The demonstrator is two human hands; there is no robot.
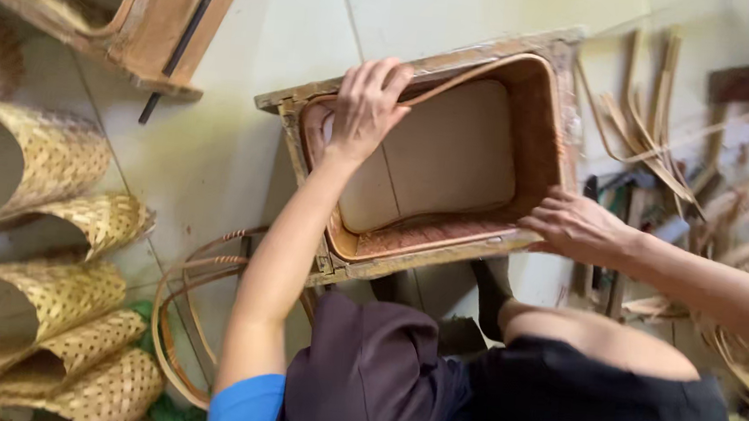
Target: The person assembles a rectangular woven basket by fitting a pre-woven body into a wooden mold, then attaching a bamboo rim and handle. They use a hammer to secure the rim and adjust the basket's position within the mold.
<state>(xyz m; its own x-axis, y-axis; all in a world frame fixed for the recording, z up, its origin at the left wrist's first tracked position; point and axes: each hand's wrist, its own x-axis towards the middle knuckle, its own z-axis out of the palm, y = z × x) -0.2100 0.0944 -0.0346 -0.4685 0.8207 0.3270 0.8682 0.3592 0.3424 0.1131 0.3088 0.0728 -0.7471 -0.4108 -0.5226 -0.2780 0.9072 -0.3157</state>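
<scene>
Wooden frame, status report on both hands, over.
Left hand gripping cane strip at wooden frame rim. Right hand steadying opposite corner. Nothing between them.

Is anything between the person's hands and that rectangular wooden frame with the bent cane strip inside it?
Nothing visible. The left hand already rests on the rectangular wooden frame's far corner, fingers on the bent cane strip lining it. The right hand presses the frame's near right corner. Both touch it directly.

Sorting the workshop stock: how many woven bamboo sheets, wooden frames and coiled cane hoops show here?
Woven bamboo sheets, curled, on the left: 5
Wooden frames, counting the one at top left: 2
Coiled cane hoop bundles: 1
Total: 8
</scene>
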